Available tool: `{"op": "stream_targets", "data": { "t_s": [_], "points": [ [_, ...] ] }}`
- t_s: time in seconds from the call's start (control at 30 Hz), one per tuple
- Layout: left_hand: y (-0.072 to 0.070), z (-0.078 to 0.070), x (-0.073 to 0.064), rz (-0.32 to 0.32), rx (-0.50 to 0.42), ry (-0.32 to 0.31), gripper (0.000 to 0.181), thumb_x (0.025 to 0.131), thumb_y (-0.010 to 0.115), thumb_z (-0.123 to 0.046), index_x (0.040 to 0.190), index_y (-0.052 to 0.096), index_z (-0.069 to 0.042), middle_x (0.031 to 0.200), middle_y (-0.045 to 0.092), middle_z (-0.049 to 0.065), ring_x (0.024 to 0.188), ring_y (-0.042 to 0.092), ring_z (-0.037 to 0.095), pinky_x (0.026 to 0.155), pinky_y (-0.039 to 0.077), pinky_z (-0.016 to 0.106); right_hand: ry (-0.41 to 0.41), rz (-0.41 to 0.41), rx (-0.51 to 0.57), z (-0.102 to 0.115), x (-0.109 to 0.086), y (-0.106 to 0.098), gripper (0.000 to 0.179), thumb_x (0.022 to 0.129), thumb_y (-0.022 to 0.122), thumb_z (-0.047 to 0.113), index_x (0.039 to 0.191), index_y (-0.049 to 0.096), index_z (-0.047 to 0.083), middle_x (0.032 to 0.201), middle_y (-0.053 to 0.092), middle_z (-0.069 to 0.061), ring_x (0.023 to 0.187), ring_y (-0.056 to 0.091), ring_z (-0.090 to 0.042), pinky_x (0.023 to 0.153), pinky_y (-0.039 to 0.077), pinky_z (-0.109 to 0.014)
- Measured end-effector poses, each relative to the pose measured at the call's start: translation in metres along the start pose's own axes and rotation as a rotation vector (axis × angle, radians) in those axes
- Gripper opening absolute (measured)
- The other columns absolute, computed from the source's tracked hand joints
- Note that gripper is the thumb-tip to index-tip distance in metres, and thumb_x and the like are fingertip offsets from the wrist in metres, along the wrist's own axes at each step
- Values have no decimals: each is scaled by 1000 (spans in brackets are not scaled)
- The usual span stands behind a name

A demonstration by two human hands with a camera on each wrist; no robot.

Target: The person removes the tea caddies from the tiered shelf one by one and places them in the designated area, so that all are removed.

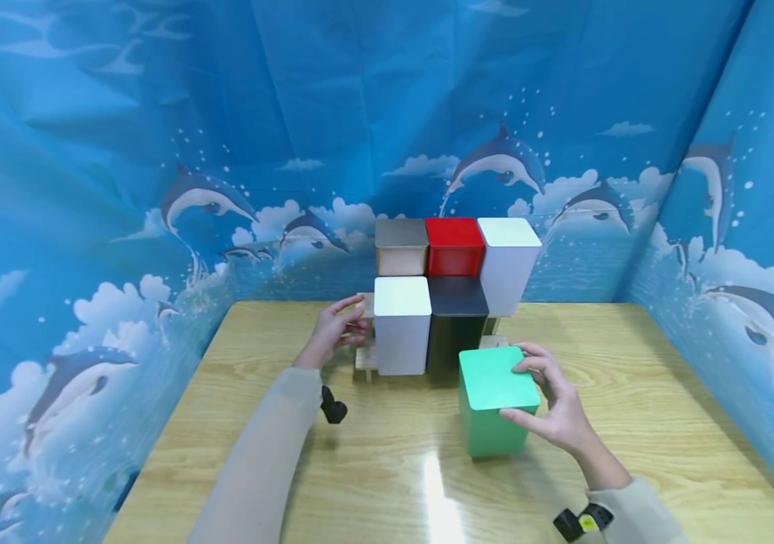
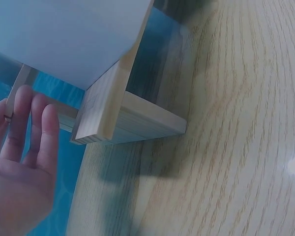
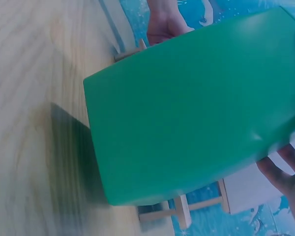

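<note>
My right hand (image 1: 559, 408) holds a tall green box (image 1: 495, 397) near its top, thumb on the near side and fingers on the far side. The box is upright in front of a stepped wooden rack (image 1: 366, 359); I cannot tell whether its base touches the table. In the right wrist view the green box (image 3: 187, 113) hides much of the rack. My left hand (image 1: 337, 331) is at the rack's left end, fingertips by its upper step. The left wrist view shows the left hand (image 2: 27, 152) with its fingers extended beside a wooden slat. A white box (image 1: 402, 325) and a black box (image 1: 457, 332) occupy the lower step.
On the rack's upper step are a grey-topped beige box (image 1: 402, 249), a red box (image 1: 454, 249) and a taller white box (image 1: 509, 264). A wood-grain table (image 1: 373, 461) lies under everything. Blue dolphin-print sheets (image 1: 359, 113) hang around it.
</note>
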State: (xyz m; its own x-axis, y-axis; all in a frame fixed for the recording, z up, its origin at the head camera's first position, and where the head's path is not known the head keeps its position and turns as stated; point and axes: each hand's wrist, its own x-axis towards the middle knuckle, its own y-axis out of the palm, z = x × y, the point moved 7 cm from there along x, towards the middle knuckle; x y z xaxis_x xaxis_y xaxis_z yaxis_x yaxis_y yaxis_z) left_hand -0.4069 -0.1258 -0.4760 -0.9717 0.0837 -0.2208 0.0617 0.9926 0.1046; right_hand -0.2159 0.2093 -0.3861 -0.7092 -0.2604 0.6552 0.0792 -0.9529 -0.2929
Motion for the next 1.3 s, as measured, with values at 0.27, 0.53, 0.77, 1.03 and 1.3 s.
{"op": "stream_targets", "data": {
  "t_s": [0.27,0.53,0.77,1.03,1.3],
  "points": [
    [-1,2,0,5,-14,-25,35,91,62,-25,125,59,-27,91,68,14,79,66,24,75,54,40,-62,2,28,-1,0,18,59,54,76,-21,106,49,-12,133,36,-26,126,35,-31,100,35,-22],
    [-1,4,2,33,-7,-29,39,92,60,-24,131,54,-23,87,68,10,76,66,21,81,52,44,11,26,24,-6,2,39,58,57,77,-18,107,51,-5,134,35,-24,127,35,-27,99,36,-23],
    [-3,7,3,-14,-20,-3,35,89,65,-27,123,60,-26,87,68,12,74,67,22,69,56,37,12,42,26,12,14,56,52,59,76,-18,103,50,-10,129,33,-37,122,39,-30,97,39,-22],
    [-1,5,3,-2,-21,-13,35,89,65,-27,123,60,-26,88,68,12,75,67,21,72,55,38,70,45,43,16,22,70,47,64,75,-15,104,51,-10,131,34,-34,119,43,-24,95,42,-26],
    [3,-8,-7,39,-13,-41,40,92,60,-22,131,54,-20,90,68,12,79,66,22,86,49,46,81,58,50,17,31,86,46,66,77,-10,103,51,-7,131,35,-32,117,42,-42,96,41,-28]
  ]
}}
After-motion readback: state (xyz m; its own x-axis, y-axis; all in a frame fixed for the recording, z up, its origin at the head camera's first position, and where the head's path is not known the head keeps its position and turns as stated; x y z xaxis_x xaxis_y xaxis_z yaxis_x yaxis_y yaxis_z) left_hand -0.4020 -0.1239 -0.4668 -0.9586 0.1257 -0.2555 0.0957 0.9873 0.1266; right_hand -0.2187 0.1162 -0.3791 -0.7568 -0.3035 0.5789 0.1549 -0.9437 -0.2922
